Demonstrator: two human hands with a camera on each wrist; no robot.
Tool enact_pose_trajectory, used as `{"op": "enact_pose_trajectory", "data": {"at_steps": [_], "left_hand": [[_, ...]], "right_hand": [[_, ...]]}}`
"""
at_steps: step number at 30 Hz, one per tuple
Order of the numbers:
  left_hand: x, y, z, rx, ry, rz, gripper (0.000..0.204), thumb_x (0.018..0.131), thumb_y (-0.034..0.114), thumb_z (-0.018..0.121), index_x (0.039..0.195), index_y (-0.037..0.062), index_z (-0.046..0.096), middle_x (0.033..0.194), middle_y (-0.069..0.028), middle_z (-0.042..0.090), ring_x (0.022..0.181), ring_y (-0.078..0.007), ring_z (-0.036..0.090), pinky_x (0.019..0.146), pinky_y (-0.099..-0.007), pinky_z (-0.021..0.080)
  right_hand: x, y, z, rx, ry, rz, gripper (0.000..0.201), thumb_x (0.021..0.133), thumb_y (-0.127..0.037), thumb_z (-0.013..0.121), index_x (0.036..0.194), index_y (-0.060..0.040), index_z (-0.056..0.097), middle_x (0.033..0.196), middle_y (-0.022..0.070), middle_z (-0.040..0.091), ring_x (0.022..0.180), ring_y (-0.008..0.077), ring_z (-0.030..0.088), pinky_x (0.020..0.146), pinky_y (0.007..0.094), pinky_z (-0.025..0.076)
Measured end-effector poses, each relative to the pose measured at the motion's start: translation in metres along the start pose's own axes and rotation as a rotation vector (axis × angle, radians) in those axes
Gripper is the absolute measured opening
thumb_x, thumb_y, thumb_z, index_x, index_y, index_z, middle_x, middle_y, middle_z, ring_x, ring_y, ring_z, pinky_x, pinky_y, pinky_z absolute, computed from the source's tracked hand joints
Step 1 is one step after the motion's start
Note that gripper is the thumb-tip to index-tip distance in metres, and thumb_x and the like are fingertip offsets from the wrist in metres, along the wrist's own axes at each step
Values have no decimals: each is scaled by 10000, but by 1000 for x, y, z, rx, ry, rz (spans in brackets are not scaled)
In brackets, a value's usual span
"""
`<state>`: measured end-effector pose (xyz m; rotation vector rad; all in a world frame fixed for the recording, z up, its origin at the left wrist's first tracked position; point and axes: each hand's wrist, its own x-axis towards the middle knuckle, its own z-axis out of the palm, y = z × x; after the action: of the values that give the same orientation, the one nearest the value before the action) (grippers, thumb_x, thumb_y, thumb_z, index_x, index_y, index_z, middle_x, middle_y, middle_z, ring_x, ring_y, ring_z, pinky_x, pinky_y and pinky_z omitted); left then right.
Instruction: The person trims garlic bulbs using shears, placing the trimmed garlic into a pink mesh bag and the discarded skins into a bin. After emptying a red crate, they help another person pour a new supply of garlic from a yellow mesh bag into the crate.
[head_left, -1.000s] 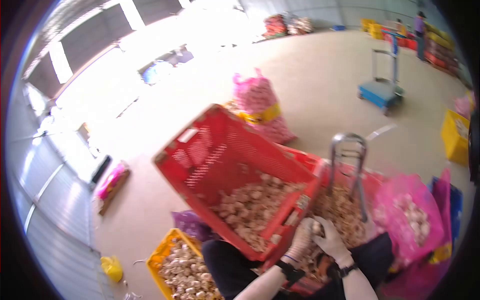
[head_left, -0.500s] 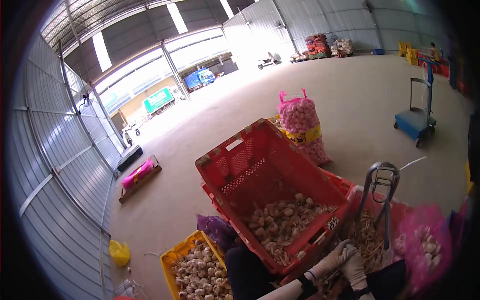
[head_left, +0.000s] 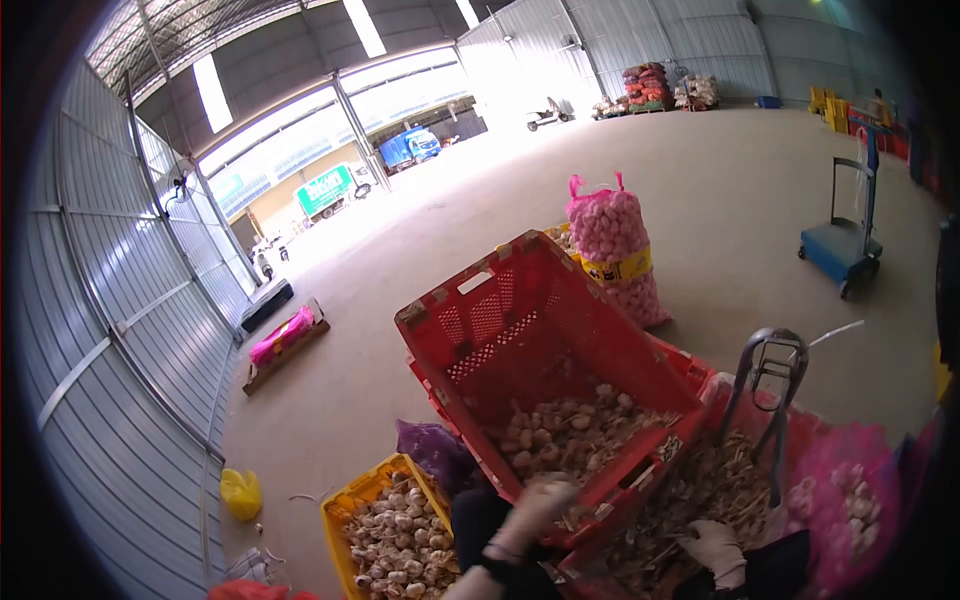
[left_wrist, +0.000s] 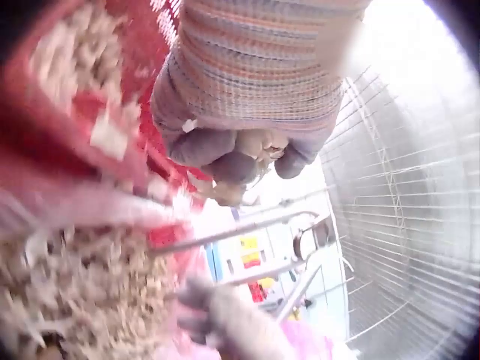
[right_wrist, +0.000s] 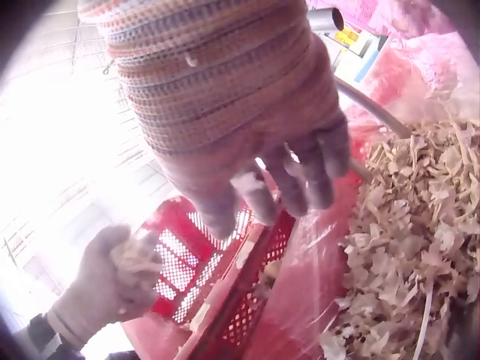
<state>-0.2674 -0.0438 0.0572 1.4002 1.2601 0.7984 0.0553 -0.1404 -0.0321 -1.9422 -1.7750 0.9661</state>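
My gloved left hand is blurred over the near side of the tilted red crate. In the left wrist view its fingers curl round pale garlic. Garlic bulbs and loose bits lie in the low end of that crate. To the right, my gloved right hand hangs low over a heap of dry garlic skins. Its fingers are loosely bent with nothing gripped, as the right wrist view shows. By my left leg, a yellow crate holds many whole garlic bulbs.
A bent metal tube frame rises from the skins. A pink mesh bag of garlic lies at the right, and a full one stands behind the red crate. Farther off are a blue platform scale and a purple mesh bag nearer.
My hands were together over the skins; now they are apart. The left has moved leftward with the garlic, while the right stays over the heap. The head view has swung, then steadied.
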Motion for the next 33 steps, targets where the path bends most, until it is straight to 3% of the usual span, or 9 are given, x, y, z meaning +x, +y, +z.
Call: {"op": "enact_pose_trajectory", "data": {"at_steps": [3,4,6,9,15,24,25,26,33], "left_hand": [[-39,-12,-117,-19,394,-17,289,854,260,640,1034,36,673,850,-64,701,747,-131,651,662,-289,524],[-58,-7,-154,711,556,-219,407,842,361,644,1104,50,662,895,-115,719,813,-228,697,728,-351,550],[-80,-24,-205,1092,459,-644,560,819,531,579,1162,95,653,1087,-204,681,1048,-363,642,907,-440,497],[-100,-4,-193,1256,375,-656,573,816,543,565,1172,102,646,1128,-225,657,1107,-352,616,961,-446,464],[12,44,-64,622,-66,47,356,897,385,605,1043,64,653,916,-179,679,888,-301,673,775,-393,505],[215,-108,58,1095,-432,-263,381,869,156,496,1218,47,602,1124,-237,653,1070,-366,635,882,-445,518],[233,-164,50,1179,-549,-48,414,876,160,497,1275,65,559,1120,-231,658,1078,-361,634,885,-445,523],[231,-210,51,1181,-220,6,400,882,158,494,1267,86,573,1151,-214,655,1091,-364,629,901,-452,521],[225,-202,19,1376,-545,-315,357,900,260,506,1147,86,695,1235,-133,647,1183,-302,596,967,-419,483]], "right_hand": [[-7,-3,-5,-85,-184,55,463,832,-384,657,1145,-42,660,1103,194,662,1065,353,608,927,420,466],[-8,-10,-7,-5,-151,31,458,836,-384,652,1144,-45,662,1110,194,660,1071,355,604,928,419,466],[-9,-30,-14,79,-124,8,454,840,-385,647,1143,-48,663,1116,195,657,1078,356,600,929,418,465],[-7,-36,-13,68,-172,17,452,847,-391,634,1152,-58,661,1124,196,654,1088,347,597,932,414,469],[7,-15,7,-92,-237,17,470,878,-400,603,1218,-77,625,1146,193,649,1098,359,597,930,420,478],[10,-1,4,-49,-253,44,457,899,-412,585,1206,-74,612,1105,189,662,1059,369,610,895,427,485],[9,-7,-1,-34,-251,27,458,899,-414,583,1203,-73,613,1096,190,665,1057,368,611,893,431,485],[8,-7,0,-20,-247,11,458,899,-414,583,1203,-73,613,1096,190,665,1057,368,611,893,431,485],[9,-34,-30,7,-317,22,492,881,-426,602,1230,-80,609,1108,183,667,1063,347,617,908,426,478]]}}
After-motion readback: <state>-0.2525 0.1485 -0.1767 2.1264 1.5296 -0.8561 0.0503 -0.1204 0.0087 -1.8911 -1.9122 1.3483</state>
